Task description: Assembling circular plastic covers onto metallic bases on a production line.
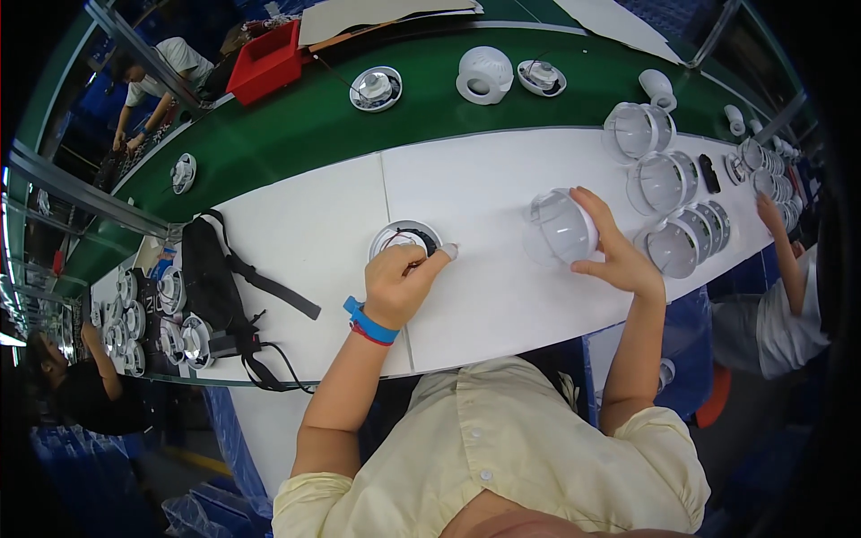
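Note:
My right hand (623, 251) grips a clear plastic dome cover (558, 226) by its rim, tilted on its side above the white table. My left hand (395, 285), with a blue wristband (371, 325) on its wrist, is closed over a round white housing (406, 228) that lies on the table. Thin dark and red wires show inside the housing. My fingers hide its near part and whatever they may pinch. A small pale piece (451, 251) covers or sits at my left thumb tip.
Stacked clear domes (659, 184) stand at the right, by a small black object (709, 174). A green conveyor belt (296, 130) beyond the table carries white housings (377, 89) and a red bin (266, 61). Left lie a black bag with straps (213, 278) and more housings (170, 291). Other people work nearby.

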Motion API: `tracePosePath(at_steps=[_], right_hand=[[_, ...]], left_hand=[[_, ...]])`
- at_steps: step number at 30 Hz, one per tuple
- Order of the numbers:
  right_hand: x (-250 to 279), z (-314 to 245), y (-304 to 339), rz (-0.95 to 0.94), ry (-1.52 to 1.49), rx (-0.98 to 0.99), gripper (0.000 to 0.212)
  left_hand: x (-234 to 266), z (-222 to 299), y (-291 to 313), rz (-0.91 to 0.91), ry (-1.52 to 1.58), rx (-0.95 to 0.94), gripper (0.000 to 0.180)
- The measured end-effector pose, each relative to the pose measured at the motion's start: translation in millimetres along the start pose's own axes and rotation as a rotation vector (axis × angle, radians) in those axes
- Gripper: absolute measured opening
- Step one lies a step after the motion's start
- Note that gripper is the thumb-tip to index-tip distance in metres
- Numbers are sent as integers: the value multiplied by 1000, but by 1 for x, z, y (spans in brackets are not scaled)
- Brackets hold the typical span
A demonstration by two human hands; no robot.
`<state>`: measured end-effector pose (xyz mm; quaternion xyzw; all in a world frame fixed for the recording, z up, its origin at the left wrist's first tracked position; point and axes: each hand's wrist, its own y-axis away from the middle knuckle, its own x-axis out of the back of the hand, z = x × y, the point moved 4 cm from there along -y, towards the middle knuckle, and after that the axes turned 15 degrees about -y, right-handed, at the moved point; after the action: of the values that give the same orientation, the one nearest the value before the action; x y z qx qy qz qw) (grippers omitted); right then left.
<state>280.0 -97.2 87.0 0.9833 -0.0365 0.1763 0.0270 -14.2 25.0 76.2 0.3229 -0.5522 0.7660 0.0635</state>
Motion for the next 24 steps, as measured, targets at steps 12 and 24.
tracePosePath(at_steps=[12,24], right_hand=[[-88,37,-91,-126,-1252,-76,104],[-147,-16,-77,-263,-959,39,116]], left_hand=[[-3,-11,1,145,-94,225,21],[-1,-16,3,125,-115,437,19]])
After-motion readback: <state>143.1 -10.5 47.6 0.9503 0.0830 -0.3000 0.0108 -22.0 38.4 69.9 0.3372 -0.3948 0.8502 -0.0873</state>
